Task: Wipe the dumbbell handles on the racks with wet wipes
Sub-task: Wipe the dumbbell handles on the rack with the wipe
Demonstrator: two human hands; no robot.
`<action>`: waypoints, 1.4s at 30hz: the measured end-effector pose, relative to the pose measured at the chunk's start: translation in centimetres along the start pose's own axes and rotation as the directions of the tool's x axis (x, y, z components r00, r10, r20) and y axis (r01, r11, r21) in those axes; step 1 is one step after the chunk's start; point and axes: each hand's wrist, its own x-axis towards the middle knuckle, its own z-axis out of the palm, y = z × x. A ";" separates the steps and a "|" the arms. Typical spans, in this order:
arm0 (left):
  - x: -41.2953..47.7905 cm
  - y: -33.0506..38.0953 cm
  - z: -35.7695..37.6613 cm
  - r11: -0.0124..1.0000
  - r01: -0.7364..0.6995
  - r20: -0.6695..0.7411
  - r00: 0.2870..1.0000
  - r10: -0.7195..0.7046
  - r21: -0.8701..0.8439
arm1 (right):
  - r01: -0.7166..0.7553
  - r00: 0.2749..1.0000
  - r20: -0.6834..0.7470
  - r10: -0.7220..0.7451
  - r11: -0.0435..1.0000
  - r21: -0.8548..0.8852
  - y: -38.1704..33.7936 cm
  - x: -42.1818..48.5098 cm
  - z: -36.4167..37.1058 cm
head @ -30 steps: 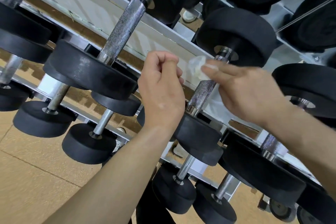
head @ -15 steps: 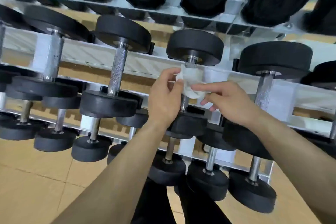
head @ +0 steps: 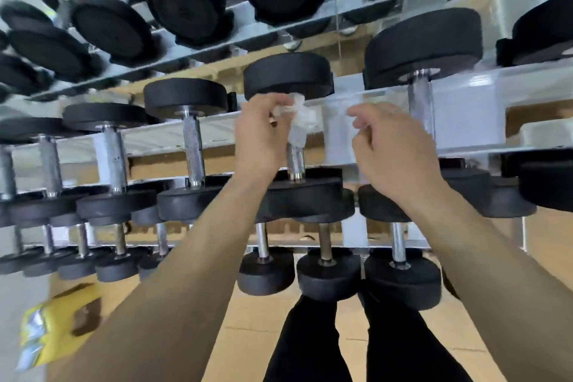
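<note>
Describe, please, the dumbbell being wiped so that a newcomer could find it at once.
Look at the middle shelf of the pale grey metal rack, near the view's centre. The black round-headed dumbbell with the knurled steel handle stands there. It alone has a crumpled white wet wipe covering the top of its handle, pinched by the left hand.

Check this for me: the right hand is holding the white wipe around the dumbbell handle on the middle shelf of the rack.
Wrong hand. The head view shows the left hand holding the white wipe around the dumbbell handle on the middle shelf of the rack; the right hand is beside it, apart from the wipe.
</note>
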 end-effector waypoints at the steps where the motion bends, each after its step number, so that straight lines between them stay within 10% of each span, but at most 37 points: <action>1: 0.4 -0.3 0.5 0.990 -0.092 0.085 0.993 0.083 0.110 | 0.014 0.998 0.070 -0.006 0.992 -0.125 0.4 0.3 0.4; 8: 0.7 -3.1 0.6 0.751 -0.493 0.240 0.870 0.431 0.439 | -0.107 0.991 0.086 0.100 0.991 0.083 -2.5 -0.6 6.1; 12: 0.2 -2.5 0.8 0.742 -0.526 0.359 0.844 0.397 0.416 | -0.360 0.907 0.065 0.416 0.686 0.632 -4.1 -1.1 9.9; 19: 0.2 -2.7 -0.2 0.676 -0.671 0.637 0.671 0.379 0.304 | -0.393 0.811 0.011 0.585 0.530 0.751 -3.7 -1.3 11.4; 25: 2.4 -1.6 0.9 0.662 -0.586 0.368 0.810 0.457 0.467 | -0.371 0.808 -0.019 0.588 0.534 0.759 -3.8 -1.3 11.5; 42: 0.9 -1.5 0.1 0.776 -0.396 0.331 0.909 0.255 0.491 | -0.350 0.814 -0.052 0.579 0.560 0.751 -3.7 -1.3 11.6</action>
